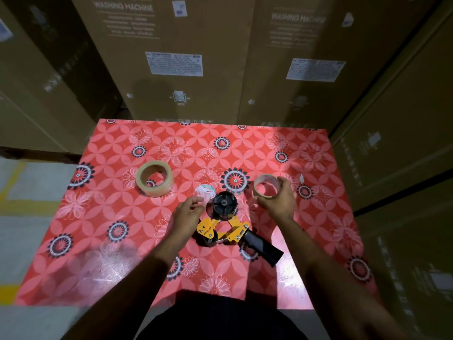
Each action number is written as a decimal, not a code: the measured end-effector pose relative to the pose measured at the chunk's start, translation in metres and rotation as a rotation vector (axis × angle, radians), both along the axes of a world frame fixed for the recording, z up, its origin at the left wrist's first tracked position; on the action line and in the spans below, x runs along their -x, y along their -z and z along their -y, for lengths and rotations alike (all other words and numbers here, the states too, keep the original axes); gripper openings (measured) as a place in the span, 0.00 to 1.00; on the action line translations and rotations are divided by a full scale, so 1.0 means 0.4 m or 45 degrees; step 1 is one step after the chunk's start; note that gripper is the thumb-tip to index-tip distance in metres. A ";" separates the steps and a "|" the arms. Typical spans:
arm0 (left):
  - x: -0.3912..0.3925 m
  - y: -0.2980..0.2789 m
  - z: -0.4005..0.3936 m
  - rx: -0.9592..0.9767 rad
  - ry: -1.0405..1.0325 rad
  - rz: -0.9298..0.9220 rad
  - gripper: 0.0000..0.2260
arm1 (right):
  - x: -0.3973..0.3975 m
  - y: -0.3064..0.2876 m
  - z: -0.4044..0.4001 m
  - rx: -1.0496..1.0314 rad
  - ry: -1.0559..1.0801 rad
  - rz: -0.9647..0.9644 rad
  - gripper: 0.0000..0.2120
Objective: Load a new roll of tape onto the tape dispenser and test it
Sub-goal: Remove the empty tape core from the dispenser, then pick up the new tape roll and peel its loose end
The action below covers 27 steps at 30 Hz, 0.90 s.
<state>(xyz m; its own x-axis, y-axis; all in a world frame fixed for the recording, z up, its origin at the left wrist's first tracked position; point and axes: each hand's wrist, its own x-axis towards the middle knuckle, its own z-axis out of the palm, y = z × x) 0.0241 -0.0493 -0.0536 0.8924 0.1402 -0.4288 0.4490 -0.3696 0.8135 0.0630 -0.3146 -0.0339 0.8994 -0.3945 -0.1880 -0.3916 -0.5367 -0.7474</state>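
A yellow tape dispenser point(226, 231) with a black handle lies on the red flowered table point(103, 241); its black hub point(223, 203) is bare. My right hand point(279, 201) grips a nearly used-up tape core point(266, 186) just right of the hub, at the table surface. My left hand point(187, 213) hovers left of the hub, fingers loosely curled near a clear crumpled piece of tape point(204, 192); whether it touches it is unclear. A full roll of clear tape point(154, 179) lies flat further left.
Tall cardboard boxes marked "washing machine" point(176, 57) stand right behind the table and along the right side point(397, 143). Grey floor with yellow lines point(22, 192) shows on the left. A small white scrap point(301, 178) lies right of the core.
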 end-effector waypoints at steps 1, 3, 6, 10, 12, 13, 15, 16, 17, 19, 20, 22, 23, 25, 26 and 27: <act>0.008 -0.005 -0.007 0.017 0.018 -0.017 0.06 | -0.001 0.000 0.010 0.001 -0.040 -0.062 0.45; 0.037 -0.017 -0.021 0.036 0.041 -0.023 0.10 | 0.004 0.002 0.022 -0.028 -0.069 -0.149 0.49; 0.099 -0.015 -0.048 0.009 0.035 -0.047 0.11 | 0.033 -0.001 0.017 0.116 -0.035 -0.041 0.49; 0.153 -0.018 -0.062 0.045 0.048 -0.104 0.07 | 0.084 -0.027 -0.027 0.399 -0.611 0.365 0.22; 0.164 -0.023 -0.058 0.029 0.112 -0.126 0.11 | 0.107 -0.016 -0.046 0.543 -1.152 0.381 0.23; 0.168 -0.023 -0.057 0.013 0.134 -0.132 0.14 | 0.118 -0.003 -0.054 0.614 -1.364 0.382 0.24; 0.172 -0.025 -0.055 -0.003 0.129 -0.141 0.16 | 0.135 0.033 -0.069 0.654 -1.569 0.390 0.24; 0.171 -0.027 -0.052 0.006 0.107 -0.146 0.15 | 0.145 0.045 -0.079 0.640 -1.563 0.393 0.23; 0.169 -0.034 -0.044 0.041 0.061 -0.152 0.14 | 0.154 0.053 -0.089 0.632 -1.514 0.393 0.23; 0.163 -0.040 -0.029 0.115 -0.057 -0.156 0.11 | 0.172 0.058 -0.120 0.643 -1.361 0.356 0.24; 0.160 -0.039 -0.023 0.130 -0.116 -0.131 0.11 | 0.183 0.054 -0.143 0.647 -1.275 0.318 0.25; 0.154 -0.040 -0.021 0.167 -0.207 -0.075 0.11 | 0.200 0.039 -0.198 0.594 -1.104 0.192 0.30; 0.153 -0.043 -0.022 0.184 -0.229 -0.050 0.12 | 0.204 0.032 -0.223 0.542 -1.037 0.124 0.32; 0.157 -0.056 -0.021 0.142 -0.217 0.012 0.15 | 0.204 0.023 -0.252 0.494 -0.991 0.082 0.35; 0.159 -0.061 -0.022 0.087 -0.181 0.049 0.16 | 0.204 0.020 -0.253 0.511 -1.013 0.108 0.35; 0.162 -0.064 -0.019 0.038 -0.138 0.082 0.18 | 0.205 0.020 -0.246 0.542 -1.052 0.149 0.34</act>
<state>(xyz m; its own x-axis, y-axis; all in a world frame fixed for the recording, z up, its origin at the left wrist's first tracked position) -0.0407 -0.0417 -0.0278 0.8985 0.2251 -0.3768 0.4316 -0.2968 0.8519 -0.0191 -0.2161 -0.0417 0.9294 0.3633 -0.0650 0.3013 -0.8486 -0.4349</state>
